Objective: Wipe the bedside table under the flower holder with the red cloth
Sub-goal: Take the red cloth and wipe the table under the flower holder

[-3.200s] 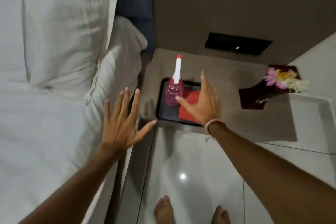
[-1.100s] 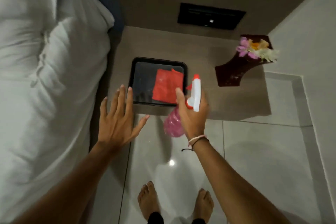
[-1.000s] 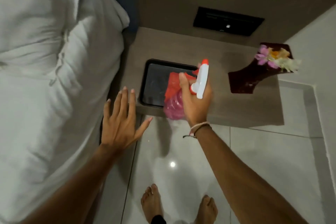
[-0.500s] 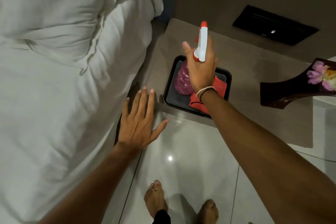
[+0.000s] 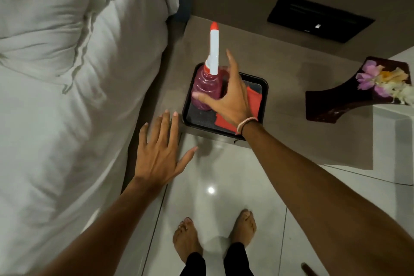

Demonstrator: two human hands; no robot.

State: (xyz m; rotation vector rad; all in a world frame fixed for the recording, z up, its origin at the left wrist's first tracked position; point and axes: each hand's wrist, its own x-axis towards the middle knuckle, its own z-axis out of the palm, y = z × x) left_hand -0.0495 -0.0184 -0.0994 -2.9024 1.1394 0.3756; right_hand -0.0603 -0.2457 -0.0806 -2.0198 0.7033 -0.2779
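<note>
The red cloth [image 5: 254,98] lies flat in a black tray [image 5: 265,96] on the beige bedside table [image 5: 289,125], partly hidden by my right hand. A pink spray bottle [image 5: 205,87] with a white, red-tipped nozzle stands upright in the tray's left part. My right hand [image 5: 230,101] is beside it with fingers spread; the thumb touches the bottle's front. The dark wooden flower holder [image 5: 342,101], with pink and yellow flowers, stands at the table's right end. My left hand [image 5: 160,154] hovers open off the table's front left corner.
A white bed with pillows [image 5: 67,96] fills the left side, close against the table. A black wall panel [image 5: 318,18] sits behind the table. A white ledge [image 5: 394,141] borders it on the right. My bare feet [image 5: 186,237] stand on glossy floor tiles.
My right hand carried the spray bottle from in front of the table back over the tray, set it upright there and spread its fingers. My left hand stayed open.
</note>
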